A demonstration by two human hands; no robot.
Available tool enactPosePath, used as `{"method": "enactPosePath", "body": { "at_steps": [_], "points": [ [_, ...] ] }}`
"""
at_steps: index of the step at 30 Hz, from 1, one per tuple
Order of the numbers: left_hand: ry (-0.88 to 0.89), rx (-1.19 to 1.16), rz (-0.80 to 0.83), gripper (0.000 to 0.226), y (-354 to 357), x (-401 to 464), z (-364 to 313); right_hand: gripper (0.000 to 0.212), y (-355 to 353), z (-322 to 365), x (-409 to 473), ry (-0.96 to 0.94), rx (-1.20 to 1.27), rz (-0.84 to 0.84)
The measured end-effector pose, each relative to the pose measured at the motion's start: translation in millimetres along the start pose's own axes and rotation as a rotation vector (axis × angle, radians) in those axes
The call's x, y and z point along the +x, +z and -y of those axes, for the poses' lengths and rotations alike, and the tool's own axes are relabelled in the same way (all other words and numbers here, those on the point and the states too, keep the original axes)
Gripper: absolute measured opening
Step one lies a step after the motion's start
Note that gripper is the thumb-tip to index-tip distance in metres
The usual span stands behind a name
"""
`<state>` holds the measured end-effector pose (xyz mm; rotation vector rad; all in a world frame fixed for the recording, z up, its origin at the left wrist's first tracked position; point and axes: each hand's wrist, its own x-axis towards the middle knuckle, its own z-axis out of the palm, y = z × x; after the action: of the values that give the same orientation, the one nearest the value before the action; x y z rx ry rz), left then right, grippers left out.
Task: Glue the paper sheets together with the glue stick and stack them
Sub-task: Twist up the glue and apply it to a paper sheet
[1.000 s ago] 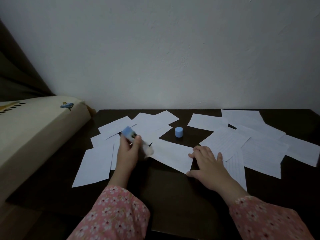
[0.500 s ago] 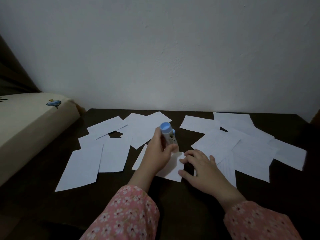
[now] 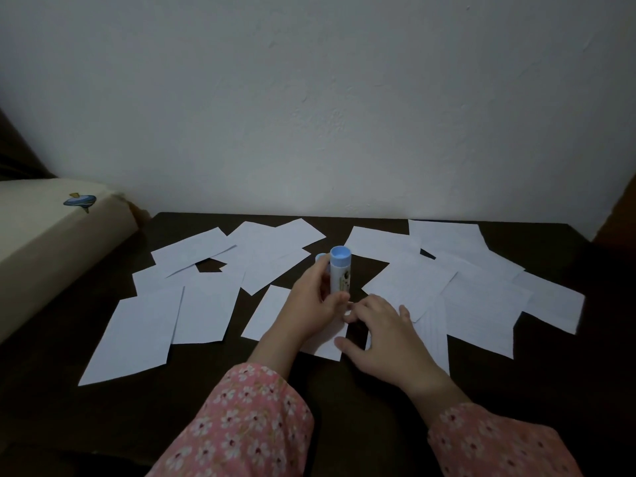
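Our left hand (image 3: 315,299) had swung the glue stick (image 3: 340,271) upright, gripping it on the centre sheet (image 3: 272,309); our right hand (image 3: 382,333), fingers relaxed, pinned that sheet—gluing looked underway.

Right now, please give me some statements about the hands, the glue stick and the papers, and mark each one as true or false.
1. The left hand holds the glue stick upright. True.
2. The right hand grips the loose cap. False: its fingers rest spread on the sheet under both hands; the cap stands behind the stick.
3. The papers form one neat stack. False: they lie scattered over the dark table.
4. Both sleeves are pink with flowers. True.
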<state>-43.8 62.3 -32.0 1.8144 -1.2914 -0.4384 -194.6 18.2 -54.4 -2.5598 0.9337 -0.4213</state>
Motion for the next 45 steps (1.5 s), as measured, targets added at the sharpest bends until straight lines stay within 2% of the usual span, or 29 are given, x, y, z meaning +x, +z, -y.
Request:
{"method": "enactPosePath", "body": {
  "at_steps": [3,7,22,30,32,35,37,40,43,45],
  "points": [
    [-0.013,0.009,0.017,0.053,-1.6,1.5,1.0,0.039,-1.1,3.7,0.4,0.007,-0.048,0.004],
    [-0.034,0.043,0.012,0.063,-4.8,3.2,3.3,0.040,-0.5,6.9,1.1,0.017,-0.073,0.001],
    [-0.139,0.108,-0.158,0.065,-54.9,1.4,32.4,0.039,-5.1,11.5,6.7,0.086,-0.075,0.032],
    [-0.186,0.086,-0.231,0.063,-61.7,0.3,40.7,0.063,-6.3,13.6,8.8,0.107,-0.120,0.078],
    [-0.206,0.023,-0.320,0.061,-64.0,-3.0,43.5,0.063,-7.1,14.3,8.6,0.101,-0.130,0.078],
    [-0.224,-0.250,-0.548,0.060,-73.1,-10.0,42.5,0.062,-8.9,16.0,8.9,0.084,-0.171,0.073],
    [-0.212,-0.394,-0.634,0.058,-78.9,-11.8,40.7,0.062,-9.3,18.0,8.9,0.085,-0.198,0.069],
    [-0.222,-0.413,-0.602,0.059,-77.3,-13.3,37.4,0.055,-7.3,22.5,7.7,0.098,-0.231,0.038],
    [-0.233,-0.402,-0.534,0.062,-67.8,-15.7,34.1,0.035,-5.2,25.3,9.7,0.081,-0.197,-0.057],
    [-0.231,-0.386,-0.496,0.063,-62.1,-16.3,31.0,0.037,-4.5,24.5,11.8,0.069,-0.172,-0.020]
  ]
}}
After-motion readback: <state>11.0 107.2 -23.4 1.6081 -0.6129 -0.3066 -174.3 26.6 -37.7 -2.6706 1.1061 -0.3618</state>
